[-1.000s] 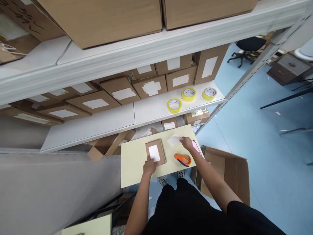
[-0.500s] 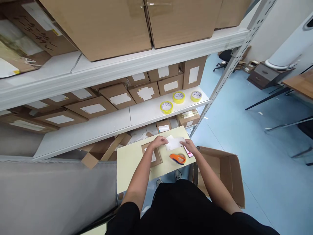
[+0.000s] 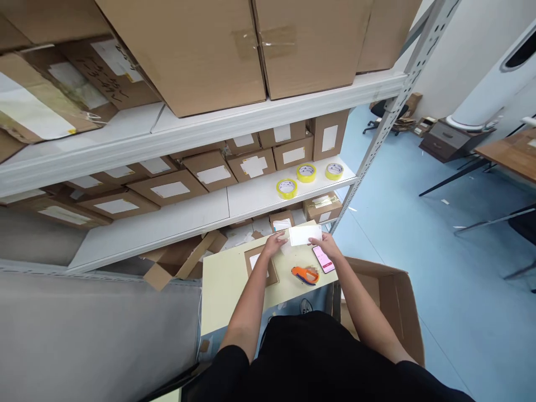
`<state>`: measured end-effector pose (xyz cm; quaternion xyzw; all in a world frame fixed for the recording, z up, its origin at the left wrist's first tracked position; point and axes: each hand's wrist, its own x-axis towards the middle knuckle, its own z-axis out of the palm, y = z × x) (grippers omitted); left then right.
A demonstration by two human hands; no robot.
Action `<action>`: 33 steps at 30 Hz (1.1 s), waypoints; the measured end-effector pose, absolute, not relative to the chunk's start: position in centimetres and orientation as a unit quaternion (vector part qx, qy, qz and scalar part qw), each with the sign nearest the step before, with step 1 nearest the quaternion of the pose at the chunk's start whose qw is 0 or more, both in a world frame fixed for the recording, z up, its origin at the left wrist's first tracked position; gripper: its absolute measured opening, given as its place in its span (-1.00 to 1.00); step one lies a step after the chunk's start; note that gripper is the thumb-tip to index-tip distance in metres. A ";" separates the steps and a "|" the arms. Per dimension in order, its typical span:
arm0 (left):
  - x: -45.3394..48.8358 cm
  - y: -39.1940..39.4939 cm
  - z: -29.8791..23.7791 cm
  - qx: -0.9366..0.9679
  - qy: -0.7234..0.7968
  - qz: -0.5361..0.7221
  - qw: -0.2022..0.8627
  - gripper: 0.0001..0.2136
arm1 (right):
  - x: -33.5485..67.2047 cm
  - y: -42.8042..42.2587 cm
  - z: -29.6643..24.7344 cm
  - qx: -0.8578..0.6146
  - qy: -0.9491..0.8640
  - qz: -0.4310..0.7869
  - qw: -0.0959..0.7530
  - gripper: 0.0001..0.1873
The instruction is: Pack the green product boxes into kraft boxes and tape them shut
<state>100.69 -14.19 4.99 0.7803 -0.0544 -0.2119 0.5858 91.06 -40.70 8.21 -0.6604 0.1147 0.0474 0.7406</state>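
Over the pale yellow table my right hand (image 3: 328, 245) pinches the right end of a white paper label (image 3: 302, 235), which faces up. A thin, translucent sheet (image 3: 287, 249), like label backing, hangs at the fingertips of my left hand (image 3: 275, 244), just left of the label. Under my left forearm lies a flat cardboard box (image 3: 272, 274) with a white label on it. An orange tape dispenser (image 3: 305, 274) rests between my arms. Beside my right wrist is a phone (image 3: 324, 259) with a lit pink screen.
The table (image 3: 218, 290) stands against a metal shelf (image 3: 201, 207) stacked with labelled cartons. Several yellow tape rolls (image 3: 287, 188) sit on its middle board. A large open carton (image 3: 397, 301) is at my right, and an open box (image 3: 178, 259) lies left of the table.
The white label has come apart from the translucent sheet and now lies flatter and brighter in my right hand. My left hand has shifted slightly left of it. The view has tilted up a little.
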 end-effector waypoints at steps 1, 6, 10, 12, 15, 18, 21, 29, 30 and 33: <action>100.0 -14.5 5.4 0.780 -0.041 -0.200 0.592 -0.34 | 91.1 -39.8 8.5 -0.657 0.107 0.050 0.744 -0.51; 95.6 -11.6 8.6 0.749 -0.013 -0.162 0.642 -0.32 | 91.3 -35.8 9.4 -0.663 0.067 0.103 0.738 -0.59; 91.4 -7.3 10.5 0.780 -0.035 -0.152 0.606 -0.44 | 92.5 -32.4 10.6 -0.682 -0.028 0.163 0.712 -0.67; 89.5 -5.8 10.9 0.806 -0.018 -0.153 0.571 -0.51 | 93.2 -30.2 11.3 -0.681 -0.077 0.170 0.708 -0.67; 87.2 -4.5 11.1 0.798 0.016 -0.162 0.580 -0.52 | 93.6 -26.6 12.1 -0.663 -0.110 0.150 0.726 -0.65; 85.8 -3.8 11.5 0.747 0.070 -0.111 0.651 -0.48 | 93.0 -23.9 12.4 -0.655 -0.088 0.117 0.741 -0.63; 85.2 -3.3 12.1 0.712 0.117 -0.034 0.692 -0.44 | 91.7 -23.2 12.0 -0.651 -0.071 0.133 0.744 -0.63; 85.1 -3.3 13.7 0.719 0.099 -0.017 0.688 -0.48 | 89.0 -24.1 11.5 -0.623 -0.073 0.181 0.758 -0.69; 85.2 -3.5 13.8 0.720 0.097 -0.015 0.687 -0.48 | 89.0 -24.1 11.5 -0.621 -0.069 0.179 0.760 -0.69; 85.2 -4.0 14.1 0.724 0.099 -0.009 0.682 -0.49 | 88.9 -24.0 11.6 -0.621 -0.064 0.171 0.762 -0.70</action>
